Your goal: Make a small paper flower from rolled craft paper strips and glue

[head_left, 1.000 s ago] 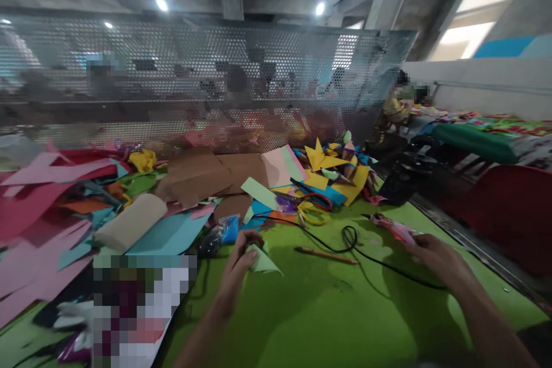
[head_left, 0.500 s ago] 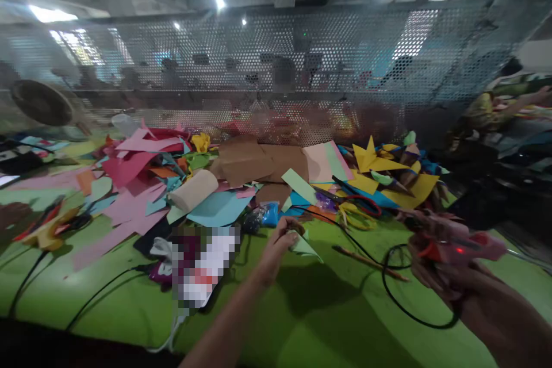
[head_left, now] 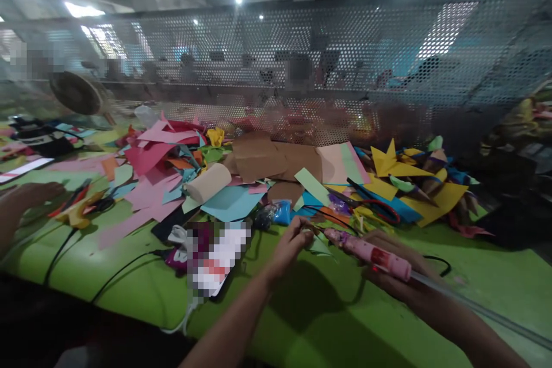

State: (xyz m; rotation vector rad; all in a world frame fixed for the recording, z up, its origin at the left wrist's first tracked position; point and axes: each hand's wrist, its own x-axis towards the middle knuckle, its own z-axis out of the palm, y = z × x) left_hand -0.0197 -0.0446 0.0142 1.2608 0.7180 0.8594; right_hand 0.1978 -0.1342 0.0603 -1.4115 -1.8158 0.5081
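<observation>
- Straight ahead in the head view, the left hand (head_left: 294, 243) is nearly closed, with thumb and fingers pinching a small pale green paper piece (head_left: 321, 247).
- The paper sticks out to the right of those fingertips, between the two hands, over the green tabletop (head_left: 345, 333); whether it also touches the surface, I cannot tell.
- The right hand (head_left: 390, 261) is wrapped around a pink glue gun (head_left: 373, 253), though its grip is partly hidden behind the gun's body.
- The gun points left, its tip just beside the left fingertips and the paper; whether tip and paper touch is too small to tell.
- A clear glue stick (head_left: 470, 303) runs out of the gun's back end, over the right forearm.
- Just beyond the left hand lies a small blue packet (head_left: 283, 213); scissors with red handles (head_left: 382, 210) lie beyond the right hand, near a yellow paper star (head_left: 394, 164).
- At the far left, another person's hand (head_left: 37, 194) reaches in near a yellow tool (head_left: 77, 213).
</observation>
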